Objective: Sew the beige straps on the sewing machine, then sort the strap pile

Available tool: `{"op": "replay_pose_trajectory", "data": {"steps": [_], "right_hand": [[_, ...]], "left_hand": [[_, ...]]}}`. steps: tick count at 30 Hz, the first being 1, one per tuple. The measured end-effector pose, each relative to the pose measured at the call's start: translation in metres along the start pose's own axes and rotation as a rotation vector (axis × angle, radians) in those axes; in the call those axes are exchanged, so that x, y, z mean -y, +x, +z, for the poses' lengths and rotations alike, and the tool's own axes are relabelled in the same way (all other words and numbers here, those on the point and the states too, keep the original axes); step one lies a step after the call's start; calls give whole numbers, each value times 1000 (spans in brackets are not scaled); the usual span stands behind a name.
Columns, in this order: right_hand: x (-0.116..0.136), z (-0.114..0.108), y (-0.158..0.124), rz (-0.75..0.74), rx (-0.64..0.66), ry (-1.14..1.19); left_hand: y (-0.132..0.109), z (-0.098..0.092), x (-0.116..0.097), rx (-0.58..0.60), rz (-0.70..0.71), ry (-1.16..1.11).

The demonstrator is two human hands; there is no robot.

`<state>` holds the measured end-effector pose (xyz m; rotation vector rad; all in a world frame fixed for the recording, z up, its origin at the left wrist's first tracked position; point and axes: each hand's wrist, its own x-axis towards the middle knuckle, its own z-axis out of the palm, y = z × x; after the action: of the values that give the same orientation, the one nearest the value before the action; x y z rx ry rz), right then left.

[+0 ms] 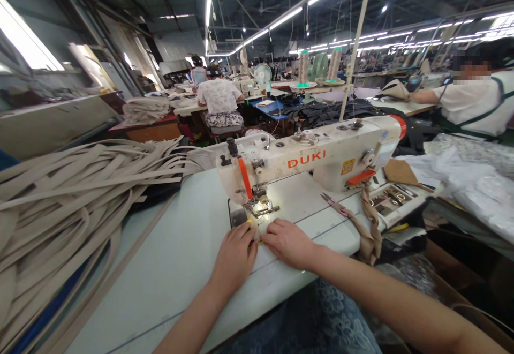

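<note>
My left hand (233,255) and right hand (288,242) lie flat on the bench (176,268), fingertips together just in front of the presser foot (262,208) of the DUKI sewing machine (309,164). Neither grip is closed around anything; both press down on a small pale strip piece (254,232) at the needle plate, most of it hidden under my fingers. Judging by that, the piece is only just entering the foot, so the seam is at its start and nearly all the stitching is left, though I cannot see any stitches.

Along the left edge of the bench lies a big heap of beige strips (76,193), well apart from my hands. Near the right edge a tan strip (367,225) hangs over the side, with snips (330,200) beside it and a tray of small tools (391,198) beyond. Other people sit at benches farther off. Nothing blocks the feed path behind the foot
</note>
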<state>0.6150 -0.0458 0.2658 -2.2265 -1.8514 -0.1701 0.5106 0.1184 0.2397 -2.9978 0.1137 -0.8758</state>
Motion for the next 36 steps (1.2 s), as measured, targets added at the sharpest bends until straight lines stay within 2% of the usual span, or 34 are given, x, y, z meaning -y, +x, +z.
{"op": "replay_pose_trajectory", "data": {"steps": [11, 19, 36], "right_hand": [[-14, 8, 26, -1, -23, -55], [-19, 7, 37, 28, 2, -44], [-21, 10, 39, 60, -13, 5]], "left_hand": [[3, 5, 14, -2, 19, -52], [6, 8, 23, 58, -67, -151], [19, 15, 36, 33, -61, -184]]}}
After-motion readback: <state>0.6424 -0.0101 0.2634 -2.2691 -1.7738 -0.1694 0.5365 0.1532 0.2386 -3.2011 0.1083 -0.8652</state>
